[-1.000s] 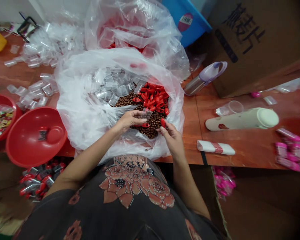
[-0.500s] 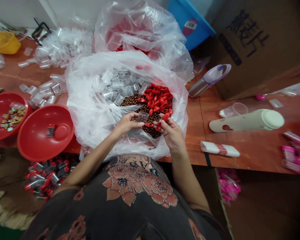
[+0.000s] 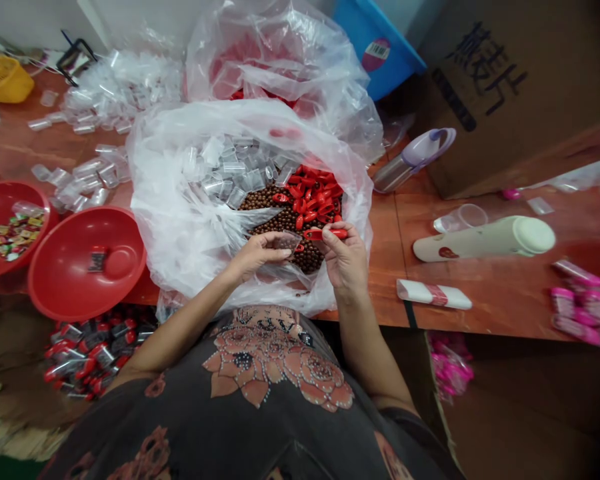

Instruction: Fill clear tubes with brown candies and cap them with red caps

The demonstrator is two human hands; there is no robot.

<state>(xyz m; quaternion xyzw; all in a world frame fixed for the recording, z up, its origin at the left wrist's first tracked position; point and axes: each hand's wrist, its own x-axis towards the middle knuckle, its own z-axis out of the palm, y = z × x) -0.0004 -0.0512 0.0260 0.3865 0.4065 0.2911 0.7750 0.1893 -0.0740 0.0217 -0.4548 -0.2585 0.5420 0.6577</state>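
Observation:
A big clear plastic bag [image 3: 165, 220] lies open on the table before me, holding brown beads [image 3: 270, 200], red caps [image 3: 313, 197] and several small clear containers [image 3: 225, 170]. My left hand [image 3: 255, 253] pinches one small clear container [image 3: 287, 241] just over the beads. My right hand [image 3: 345, 257] grips a red cap [image 3: 327, 233] between thumb and fingers, close to the container's right.
Two red bowls [image 3: 80, 267] sit at the left, one with wrapped sweets [image 3: 13, 233]. Loose clear containers [image 3: 80, 180] are scattered beyond. A white flask [image 3: 485, 239], a purple-lidded bottle [image 3: 413, 157], a cardboard box [image 3: 505, 87] and pink packets [image 3: 585, 300] lie right.
My left hand drew the clear container lower, toward me. My right hand turned the red cap level and brought it beside the container.

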